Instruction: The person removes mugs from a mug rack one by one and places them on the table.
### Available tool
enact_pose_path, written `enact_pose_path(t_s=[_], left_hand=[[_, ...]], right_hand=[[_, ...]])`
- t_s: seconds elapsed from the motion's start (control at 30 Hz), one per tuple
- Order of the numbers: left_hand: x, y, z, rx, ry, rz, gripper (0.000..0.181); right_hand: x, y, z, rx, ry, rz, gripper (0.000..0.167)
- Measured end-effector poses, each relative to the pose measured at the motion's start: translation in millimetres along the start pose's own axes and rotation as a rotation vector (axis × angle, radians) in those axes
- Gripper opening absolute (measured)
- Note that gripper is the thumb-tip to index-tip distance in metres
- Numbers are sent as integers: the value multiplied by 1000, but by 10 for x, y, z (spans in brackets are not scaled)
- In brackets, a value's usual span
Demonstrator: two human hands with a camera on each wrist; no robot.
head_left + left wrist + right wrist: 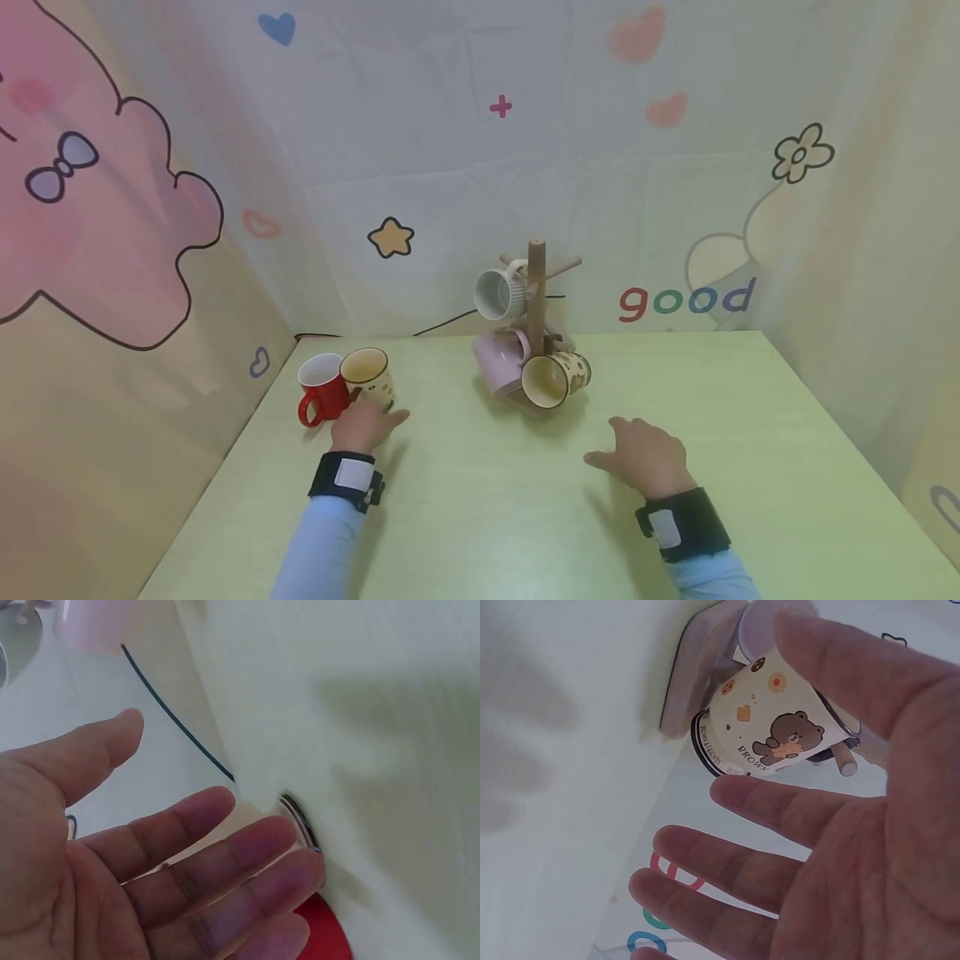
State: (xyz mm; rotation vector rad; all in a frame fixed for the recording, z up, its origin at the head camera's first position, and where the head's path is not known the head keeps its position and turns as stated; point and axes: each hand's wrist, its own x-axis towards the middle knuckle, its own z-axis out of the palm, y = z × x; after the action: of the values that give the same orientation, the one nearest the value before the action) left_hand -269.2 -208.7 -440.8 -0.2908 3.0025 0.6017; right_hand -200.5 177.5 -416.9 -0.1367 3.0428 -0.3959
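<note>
One left hand (363, 427), near standing patterned mug (372, 382)

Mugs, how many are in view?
5: a red mug and a cream mug on the table, left; a white mug, a lilac mug and a bear-print mug on the wooden mug tree. Another may hide behind it.

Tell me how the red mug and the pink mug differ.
The red mug is bright red with a white inside; the pink mug is pale pink outside. The red mug stands upright on the table, while the pink mug hangs tilted on the wooden rack. Both have a handle.
</note>
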Motion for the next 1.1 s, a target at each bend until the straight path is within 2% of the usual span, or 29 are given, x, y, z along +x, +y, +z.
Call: enact_pose_path(t_s=[0.13, 0.37, 0.53, 0.7, 0.97, 1.1], left_hand=[[7, 152, -33, 27, -15, 77, 42], [43, 388, -97, 81, 12, 200, 42], [-3, 554, -215, 59, -14, 216, 46], [8, 665, -310, 21, -18, 234, 52], [81, 826, -461, 11, 34, 316, 52], [116, 920, -535, 6, 55, 332, 52]], right_hand=[[15, -21, -31, -8, 7, 7, 71], [26, -65, -89, -14, 21, -4, 69], [43, -93, -134, -23, 54, -31, 67], [109, -151, -215, -40, 83, -48, 65], [277, -282, -411, -64, 165, -68, 60], [367, -369, -523, -65, 190, -80, 56]])
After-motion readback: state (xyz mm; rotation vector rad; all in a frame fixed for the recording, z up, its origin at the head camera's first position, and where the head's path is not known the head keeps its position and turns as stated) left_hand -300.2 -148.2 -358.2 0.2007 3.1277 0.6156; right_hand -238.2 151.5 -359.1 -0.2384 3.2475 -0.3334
